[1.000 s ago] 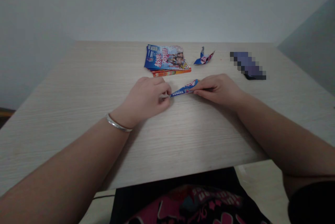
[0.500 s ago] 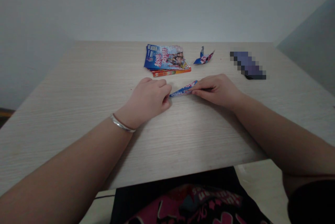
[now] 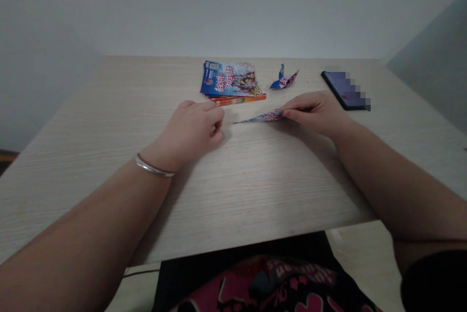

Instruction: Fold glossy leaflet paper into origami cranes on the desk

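Note:
Between the thumb and fingers of my right hand (image 3: 315,112) is the right end of a folded printed paper (image 3: 268,116), blue, white and pink. Its thin left tip points toward my left hand (image 3: 191,130), held just above the table. A small gap separates that tip from my left fingers, which are curled in with the thumb close to them; I see nothing in them. The paper's far side and the right fingertips behind it are hidden.
Behind my hands lies a stack of printed leaflets (image 3: 229,78) with an orange pencil-like strip (image 3: 241,101) along its front edge. To its right stands a folded paper crane (image 3: 283,81). A dark phone (image 3: 339,89), partly pixelated, lies farther right on the pale wooden table (image 3: 248,185).
My left hand has let go of the paper's left end and moved left. My right hand has shifted slightly right and away from me with the paper, which now looks flatter.

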`<state>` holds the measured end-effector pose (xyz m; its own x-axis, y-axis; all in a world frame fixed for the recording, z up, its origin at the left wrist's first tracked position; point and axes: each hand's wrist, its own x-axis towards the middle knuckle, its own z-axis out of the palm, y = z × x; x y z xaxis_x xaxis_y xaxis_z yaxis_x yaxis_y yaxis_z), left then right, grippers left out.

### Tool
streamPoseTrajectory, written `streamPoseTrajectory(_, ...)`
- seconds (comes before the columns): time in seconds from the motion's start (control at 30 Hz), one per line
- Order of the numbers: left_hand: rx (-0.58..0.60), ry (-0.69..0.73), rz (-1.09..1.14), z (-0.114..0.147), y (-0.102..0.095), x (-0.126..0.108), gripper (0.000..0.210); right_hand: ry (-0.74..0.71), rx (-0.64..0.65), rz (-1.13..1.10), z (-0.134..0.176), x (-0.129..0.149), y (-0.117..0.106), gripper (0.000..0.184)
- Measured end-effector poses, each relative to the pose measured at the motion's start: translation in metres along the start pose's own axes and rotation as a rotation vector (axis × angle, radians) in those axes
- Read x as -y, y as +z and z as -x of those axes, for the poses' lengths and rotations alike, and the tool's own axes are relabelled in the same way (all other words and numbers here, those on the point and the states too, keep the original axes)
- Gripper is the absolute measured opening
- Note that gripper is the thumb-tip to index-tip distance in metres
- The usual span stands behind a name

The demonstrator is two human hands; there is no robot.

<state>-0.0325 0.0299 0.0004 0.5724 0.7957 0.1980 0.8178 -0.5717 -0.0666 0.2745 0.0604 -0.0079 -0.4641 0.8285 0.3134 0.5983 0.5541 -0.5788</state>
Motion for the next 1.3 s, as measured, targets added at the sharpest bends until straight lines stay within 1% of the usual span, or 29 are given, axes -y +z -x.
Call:
streamPoseTrajectory(0.07, -0.057, -0.037, 0.086, 0.001, -0.002, 0.0, 0.011, -0.027, 0.016, -0.009, 0.0, -0.002, 0.0, 0.025)
streamPoseTrajectory(0.1, -0.096, -0.034, 0.136, 0.001, -0.002, -0.001, 0.015, -0.052, 0.035, -0.005, -0.001, -0.002, 0.002, 0.025)
streamPoseTrajectory(0.13, -0.128, -0.011, 0.181, 0.002, -0.002, -0.002, 0.02, -0.085, 0.06, 0.001, -0.001, -0.001, 0.005, 0.024)
streamPoseTrajectory(0.2, -0.146, 0.092, 0.243, 0.001, 0.0, -0.004, 0.032, -0.176, 0.124, 0.009, -0.003, 0.002, 0.013, 0.023)
streamPoseTrajectory(0.23, -0.131, 0.153, 0.254, 0.0, 0.002, -0.005, 0.037, -0.228, 0.149, 0.009, -0.004, 0.004, 0.017, 0.023)
streamPoseTrajectory(0.27, -0.105, 0.216, 0.257, -0.001, 0.004, -0.006, 0.037, -0.275, 0.165, 0.012, -0.006, 0.006, 0.021, 0.023)
streamPoseTrajectory(0.33, -0.055, 0.299, 0.243, -0.003, 0.008, -0.008, 0.032, -0.349, 0.198, 0.055, -0.007, 0.008, 0.026, 0.021)
streamPoseTrajectory(0.4, -0.026, 0.328, 0.221, -0.004, 0.009, -0.009, 0.031, -0.396, 0.217, 0.111, -0.008, 0.008, 0.027, 0.021)
streamPoseTrajectory(0.47, -0.004, 0.323, 0.197, -0.005, 0.008, -0.009, 0.032, -0.418, 0.218, 0.159, -0.008, 0.004, 0.024, 0.022)
streamPoseTrajectory(0.6, 0.041, 0.3, 0.133, -0.004, 0.003, -0.011, 0.034, -0.422, 0.212, 0.2, -0.009, -0.011, 0.011, 0.023)
streamPoseTrajectory(0.73, 0.064, 0.299, 0.096, -0.002, -0.001, -0.013, 0.03, -0.403, 0.281, 0.189, -0.011, -0.02, -0.001, 0.025)
streamPoseTrajectory(0.83, 0.089, 0.292, 0.093, -0.001, -0.003, -0.015, 0.029, -0.393, 0.315, 0.202, -0.011, -0.022, -0.007, 0.03)
streamPoseTrajectory(0.9, 0.093, 0.282, 0.096, -0.001, -0.004, -0.016, 0.029, -0.383, 0.306, 0.253, -0.01, -0.024, -0.012, 0.031)
streamPoseTrajectory(1.0, 0.087, 0.281, 0.112, 0.0, -0.004, -0.017, 0.029, -0.342, 0.269, 0.325, -0.009, -0.029, -0.02, 0.026)
streamPoseTrajectory(1.07, 0.087, 0.288, 0.139, 0.0, -0.004, -0.016, 0.03, -0.308, 0.266, 0.344, -0.008, -0.032, -0.023, 0.023)
streamPoseTrajectory(1.13, 0.088, 0.296, 0.16, 0.0, -0.004, -0.015, 0.031, -0.282, 0.258, 0.35, -0.007, -0.031, -0.023, 0.025)
streamPoseTrajectory(1.17, 0.088, 0.301, 0.167, 0.0, -0.003, -0.014, 0.031, -0.271, 0.232, 0.349, -0.007, -0.029, -0.02, 0.026)
streamPoseTrajectory(1.2, 0.086, 0.306, 0.172, 0.0, -0.003, -0.013, 0.031, -0.249, 0.196, 0.353, -0.006, -0.025, -0.016, 0.028)
streamPoseTrajectory(1.27, 0.084, 0.312, 0.188, 0.0, -0.002, -0.012, 0.031, -0.194, 0.178, 0.372, -0.006, -0.014, -0.005, 0.032)
streamPoseTrajectory(1.3, 0.084, 0.314, 0.199, 0.0, -0.001, -0.012, 0.031, -0.188, 0.164, 0.384, -0.007, -0.008, 0.002, 0.035)
